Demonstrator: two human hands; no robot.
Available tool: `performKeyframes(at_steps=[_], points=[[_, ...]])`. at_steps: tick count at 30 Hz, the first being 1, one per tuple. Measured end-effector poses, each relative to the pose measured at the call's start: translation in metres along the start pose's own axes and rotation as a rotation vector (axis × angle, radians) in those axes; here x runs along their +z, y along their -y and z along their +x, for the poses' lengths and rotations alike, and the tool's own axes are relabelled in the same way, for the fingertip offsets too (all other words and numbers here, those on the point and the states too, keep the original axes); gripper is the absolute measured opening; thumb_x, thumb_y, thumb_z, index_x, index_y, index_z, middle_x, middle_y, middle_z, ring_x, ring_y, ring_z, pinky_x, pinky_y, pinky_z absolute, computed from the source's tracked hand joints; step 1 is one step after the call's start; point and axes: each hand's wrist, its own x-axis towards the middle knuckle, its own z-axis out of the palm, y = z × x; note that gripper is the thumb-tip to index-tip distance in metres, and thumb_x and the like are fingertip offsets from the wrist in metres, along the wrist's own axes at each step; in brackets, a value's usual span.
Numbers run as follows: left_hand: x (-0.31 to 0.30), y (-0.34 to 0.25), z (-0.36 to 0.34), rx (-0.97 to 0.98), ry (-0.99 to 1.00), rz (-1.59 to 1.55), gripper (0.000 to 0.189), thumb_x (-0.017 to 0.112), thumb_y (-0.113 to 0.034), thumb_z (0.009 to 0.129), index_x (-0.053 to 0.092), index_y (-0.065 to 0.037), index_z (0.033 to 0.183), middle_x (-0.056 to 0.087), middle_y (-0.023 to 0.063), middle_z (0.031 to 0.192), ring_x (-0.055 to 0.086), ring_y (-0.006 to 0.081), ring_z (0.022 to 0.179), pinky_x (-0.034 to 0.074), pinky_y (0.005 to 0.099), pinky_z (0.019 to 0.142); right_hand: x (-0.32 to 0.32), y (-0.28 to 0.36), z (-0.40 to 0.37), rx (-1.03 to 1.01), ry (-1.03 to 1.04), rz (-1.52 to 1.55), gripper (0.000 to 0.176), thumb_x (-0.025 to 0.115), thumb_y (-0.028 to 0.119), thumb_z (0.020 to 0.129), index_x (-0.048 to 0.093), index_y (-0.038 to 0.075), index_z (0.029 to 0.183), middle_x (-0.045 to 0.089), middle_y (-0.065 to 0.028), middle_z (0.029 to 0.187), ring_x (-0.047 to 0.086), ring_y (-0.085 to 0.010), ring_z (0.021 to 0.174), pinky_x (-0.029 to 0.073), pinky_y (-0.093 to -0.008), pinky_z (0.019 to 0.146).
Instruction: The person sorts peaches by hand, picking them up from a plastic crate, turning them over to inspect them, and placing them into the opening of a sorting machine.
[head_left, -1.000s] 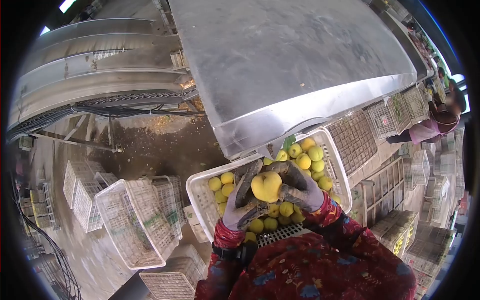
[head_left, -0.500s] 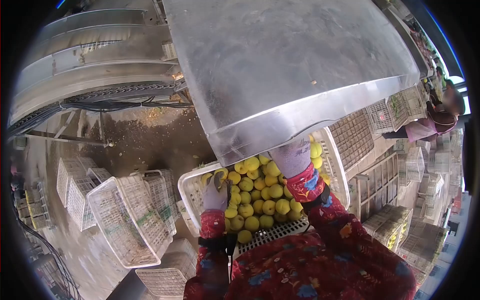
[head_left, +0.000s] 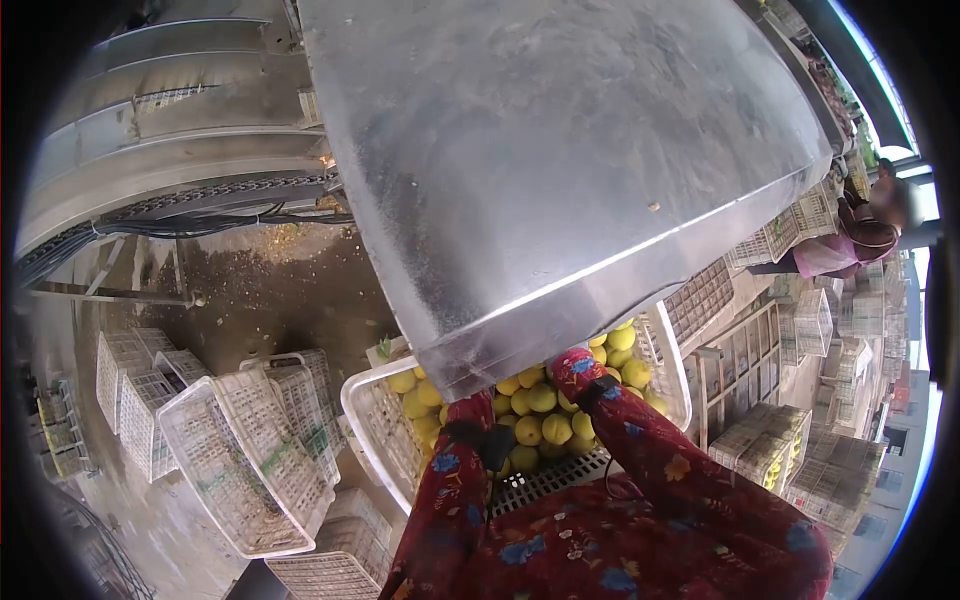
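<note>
A white plastic crate [head_left: 372,408] in front of me holds many round yellow fruits [head_left: 556,428] that look like peaches. A wide grey metal sheet [head_left: 580,150] with a bent-down front edge covers the far part of the crate. Both of my hands are hidden under that edge, so neither the fingers nor anything in them can be seen. The red floral left sleeve [head_left: 452,470] reaches over the left part of the fruit. On the right, the other sleeve [head_left: 640,430] runs in under the metal beside the fruit.
Stacked white crates [head_left: 240,450] stand on the wet floor to the left. Cables [head_left: 200,222] and a chain run along machinery at upper left. To the right are a wooden frame [head_left: 742,365], more crates [head_left: 765,445] holding some fruit, and another person [head_left: 850,240].
Both hands, visible over the fruit before, have gone forward under the metal edge. The left hand moved right from the crate's left side. The camera view has shifted a little.
</note>
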Motion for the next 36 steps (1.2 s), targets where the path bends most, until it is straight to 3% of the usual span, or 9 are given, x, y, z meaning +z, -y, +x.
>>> performKeyframes(at_steps=[3,8,13,16,21,24,27,30,36], points=[[-0.001,-0.022,-0.050,0.039,0.180,-0.407,0.044,0.061,-0.021,0.094,0.047,-0.009,0.135,0.060,0.0095,0.125,0.063,0.0275,0.108,0.054,0.0458,0.090,0.026,-0.017,-0.010,-0.135,-0.190,0.077,0.072,0.076,0.045,0.075,0.052,0.007,0.132,0.061,-0.0217,0.119,0.061,-0.0366,0.112,0.052,-0.0426,0.092],[0.017,-0.045,-0.117,0.357,0.303,-0.278,0.041,0.059,-0.016,0.096,0.047,-0.007,0.134,0.054,0.0131,0.131,0.059,0.0268,0.114,0.055,0.0408,0.092,-0.053,0.017,-0.093,-0.254,-0.262,0.771,0.074,0.084,0.031,0.068,0.052,0.004,0.129,0.058,-0.0188,0.120,0.061,-0.0368,0.103,0.052,-0.0426,0.088],[0.025,-0.063,-0.162,0.356,0.288,-0.503,0.052,0.066,-0.012,0.091,0.041,-0.004,0.136,0.053,0.0143,0.130,0.060,0.0277,0.115,0.056,0.0411,0.093,-0.089,0.017,-0.145,-0.338,-0.148,1.271,0.065,0.090,0.018,0.066,0.056,0.001,0.118,0.063,-0.0146,0.113,0.066,-0.0246,0.091,0.054,-0.0321,0.076],[0.021,-0.068,-0.176,0.374,0.335,-0.537,0.060,0.071,-0.010,0.085,0.041,-0.005,0.137,0.053,0.0154,0.130,0.060,0.0285,0.115,0.056,0.0410,0.093,-0.095,0.019,-0.152,-0.541,-0.429,0.970,0.061,0.091,0.020,0.066,0.056,0.002,0.112,0.064,-0.0138,0.112,0.067,-0.0215,0.086,0.053,-0.0292,0.072],[0.038,-0.108,-0.211,0.501,0.278,-0.471,0.077,0.072,0.001,0.081,0.034,-0.003,0.147,0.054,0.0138,0.129,0.064,0.0260,0.106,0.059,0.0347,0.076,-0.128,0.054,-0.116,-0.326,-0.706,0.742,0.057,0.087,0.021,0.070,0.052,0.001,0.111,0.062,-0.0192,0.102,0.064,-0.0320,0.090,0.052,-0.0389,0.077],[0.027,-0.111,-0.212,0.482,0.309,-0.291,0.070,0.066,0.008,0.081,0.038,0.000,0.145,0.054,0.0147,0.132,0.061,0.0235,0.113,0.057,0.0312,0.086,-0.118,0.073,-0.069,-0.417,-0.916,0.435,0.060,0.081,0.020,0.075,0.047,-0.003,0.119,0.059,-0.0233,0.101,0.061,-0.0396,0.089,0.052,-0.0435,0.080],[0.031,-0.119,-0.215,0.549,0.241,-0.283,0.073,0.073,0.004,0.079,0.039,-0.001,0.144,0.057,0.0132,0.124,0.063,0.0221,0.104,0.059,0.0323,0.079,-0.150,0.065,-0.098,-0.398,-0.638,0.927,0.060,0.080,0.019,0.077,0.047,-0.002,0.123,0.058,-0.0227,0.113,0.059,-0.0411,0.098,0.051,-0.0464,0.084],[0.040,-0.125,-0.215,0.580,0.194,-0.266,0.069,0.068,0.008,0.081,0.040,0.000,0.144,0.054,0.0140,0.132,0.060,0.0230,0.114,0.055,0.0318,0.090,-0.145,0.047,-0.130,-0.870,-0.641,0.541,0.065,0.081,0.023,0.075,0.049,0.000,0.127,0.059,-0.0209,0.117,0.059,-0.0384,0.103,0.049,-0.0454,0.088],[0.056,-0.119,-0.201,0.673,0.252,-0.130,0.071,0.066,0.012,0.082,0.036,-0.002,0.146,0.052,0.0124,0.134,0.055,0.0231,0.121,0.051,0.0327,0.099,-0.112,0.052,-0.148,-0.638,-0.638,0.406,0.068,0.081,0.035,0.071,0.054,0.002,0.125,0.053,-0.0225,0.128,0.054,-0.0401,0.112,0.042,-0.0501,0.096]])
